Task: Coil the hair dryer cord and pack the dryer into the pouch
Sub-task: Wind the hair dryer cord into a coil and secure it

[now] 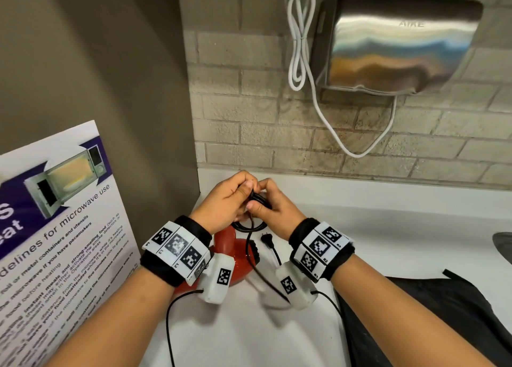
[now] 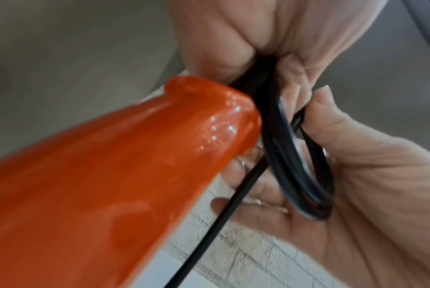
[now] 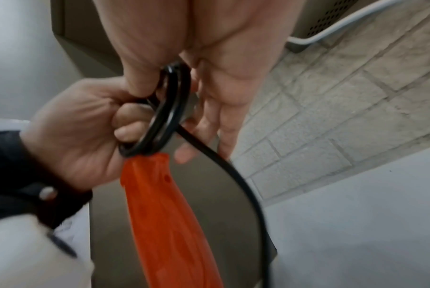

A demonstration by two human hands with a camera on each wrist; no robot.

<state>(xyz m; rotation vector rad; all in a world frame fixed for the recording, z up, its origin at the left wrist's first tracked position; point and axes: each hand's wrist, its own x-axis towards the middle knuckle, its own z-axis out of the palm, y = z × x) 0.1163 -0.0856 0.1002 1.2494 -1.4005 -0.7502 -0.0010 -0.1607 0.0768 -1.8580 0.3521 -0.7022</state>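
Note:
The red hair dryer [image 1: 234, 256] lies on the white counter [image 1: 388, 228] under my wrists. Its handle [image 2: 110, 175] points up toward my hands. Several loops of its black cord [image 1: 259, 199] are bunched just above the handle end. My left hand [image 1: 235, 192] grips the coil [image 3: 169, 113] with curled fingers. My right hand [image 1: 266, 200] pinches the same coil [image 2: 300, 165] between thumb and fingers. A loose length of cord runs down to the plug [image 1: 266, 240], which lies on the counter. The black pouch [image 1: 429, 325] lies flat at the lower right.
A microwave-guidelines poster [image 1: 63, 228] leans against the brown wall on the left. A steel hand dryer [image 1: 399, 42] with a white cable [image 1: 299, 40] hangs on the tiled wall behind. A dark object [image 1: 502, 244] shows at the right edge.

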